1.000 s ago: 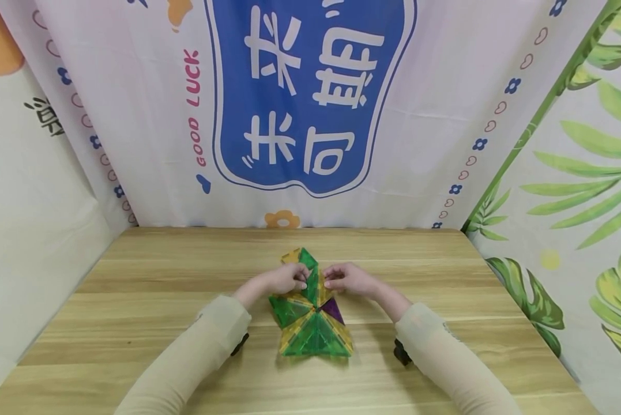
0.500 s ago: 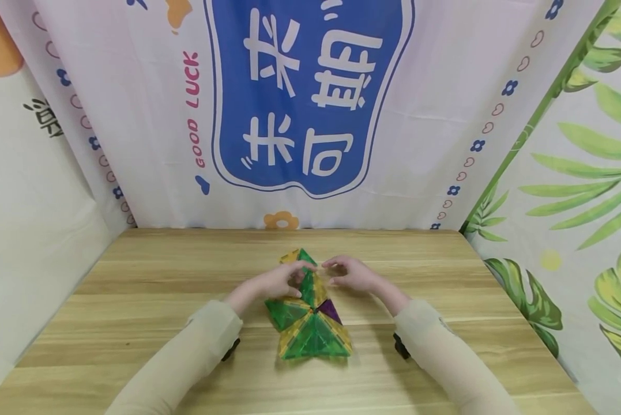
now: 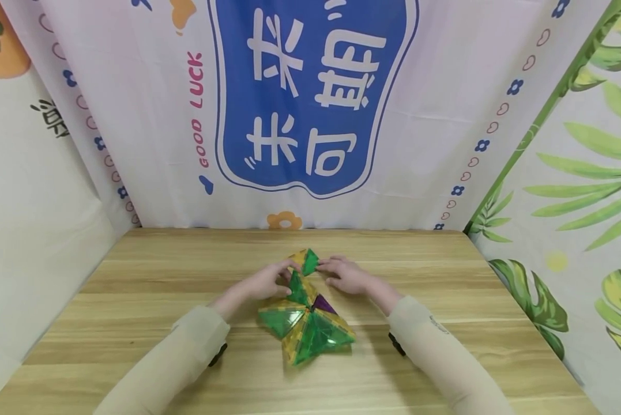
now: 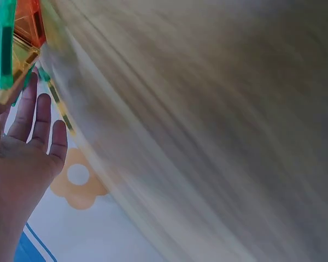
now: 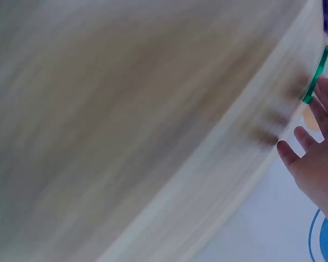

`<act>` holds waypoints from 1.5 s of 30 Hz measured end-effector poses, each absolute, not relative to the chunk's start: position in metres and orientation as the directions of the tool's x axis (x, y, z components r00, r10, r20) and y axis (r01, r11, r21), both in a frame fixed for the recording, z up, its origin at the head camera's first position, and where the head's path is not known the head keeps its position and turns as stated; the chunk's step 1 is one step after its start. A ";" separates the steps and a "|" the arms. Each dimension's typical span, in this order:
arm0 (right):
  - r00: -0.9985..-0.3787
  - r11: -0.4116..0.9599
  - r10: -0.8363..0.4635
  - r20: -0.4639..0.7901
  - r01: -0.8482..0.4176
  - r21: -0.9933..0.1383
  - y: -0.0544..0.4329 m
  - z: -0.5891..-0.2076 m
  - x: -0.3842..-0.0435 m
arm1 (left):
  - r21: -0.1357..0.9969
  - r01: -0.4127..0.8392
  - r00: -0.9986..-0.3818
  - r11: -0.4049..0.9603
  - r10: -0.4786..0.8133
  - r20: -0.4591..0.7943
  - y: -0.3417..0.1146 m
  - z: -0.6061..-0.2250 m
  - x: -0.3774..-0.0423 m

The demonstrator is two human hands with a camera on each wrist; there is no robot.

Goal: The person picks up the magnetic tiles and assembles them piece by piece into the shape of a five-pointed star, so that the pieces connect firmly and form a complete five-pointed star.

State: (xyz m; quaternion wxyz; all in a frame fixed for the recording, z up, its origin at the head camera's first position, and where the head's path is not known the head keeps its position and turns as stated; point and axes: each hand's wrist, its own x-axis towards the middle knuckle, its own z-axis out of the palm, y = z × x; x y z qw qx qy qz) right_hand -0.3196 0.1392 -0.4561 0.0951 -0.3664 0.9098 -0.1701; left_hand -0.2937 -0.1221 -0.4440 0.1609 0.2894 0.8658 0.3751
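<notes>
A build of translucent magnetic tiles in green, yellow and purple stands on the wooden table, its panels meeting in raised points. My left hand holds its far green-and-yellow point, thumb on the near side and index finger behind. In the left wrist view the left hand has its other fingers extended, and an orange tile shows beyond. Just past the build lies a flat yellow and green tile pair. My right hand pinches the green triangular tile of that pair at its right edge, the other fingers spread.
The wooden table runs back to a printed cloth backdrop. Cloth with leaf prints hangs along the right side, and plain white cloth along the left.
The build has turned, its far point swinging left with my left hand. A gap now shows between that point and the flat pair. My right fingers have come onto the green tile.
</notes>
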 end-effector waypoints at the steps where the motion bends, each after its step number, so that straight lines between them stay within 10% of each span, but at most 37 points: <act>1: -0.719 0.680 -0.694 -0.040 -0.637 -0.364 0.143 -0.456 -0.319 | 0.740 0.382 -0.788 0.553 0.614 -0.052 -0.124 -0.444 -0.293; 19: -0.750 0.706 -0.660 0.052 -0.641 -0.301 0.220 -0.444 -0.316 | 0.713 0.320 -0.899 0.624 0.438 0.019 -0.155 -0.446 -0.271; 45: -0.872 0.784 -0.490 0.007 -0.444 -0.434 0.190 -0.461 -0.337 | 0.426 0.419 -0.903 0.802 0.414 0.110 -0.136 -0.440 -0.249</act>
